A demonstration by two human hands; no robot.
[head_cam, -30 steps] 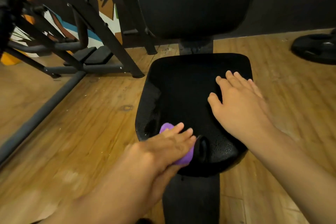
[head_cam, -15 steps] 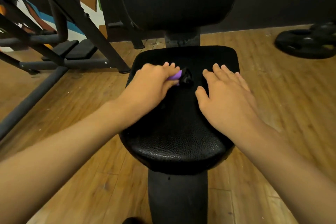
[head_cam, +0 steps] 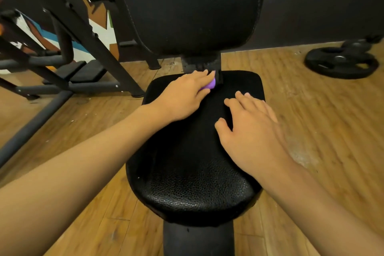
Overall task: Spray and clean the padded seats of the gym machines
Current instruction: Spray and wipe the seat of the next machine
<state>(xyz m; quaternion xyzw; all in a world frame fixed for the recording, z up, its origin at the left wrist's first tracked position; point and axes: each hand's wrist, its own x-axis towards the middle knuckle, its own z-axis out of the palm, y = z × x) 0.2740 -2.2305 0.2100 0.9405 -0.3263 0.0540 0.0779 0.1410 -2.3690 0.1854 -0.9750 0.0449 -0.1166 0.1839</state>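
Wood-plank floor [head_cam: 311, 110] under black padded leather seat [head_cam: 187, 172]; L hand [head_cam: 182, 95] grips purple tool [head_cam: 212, 85] at seat rear, R hand [head_cam: 249, 133] flat mid-seat.

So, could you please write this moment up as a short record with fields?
surface: black padded seat, backrest upright behind it
left: left hand holds purple scrubber at the seat's far edge
right: right hand flat on the seat, fingers straight
nearby: weight plate on the wooden floor, far right
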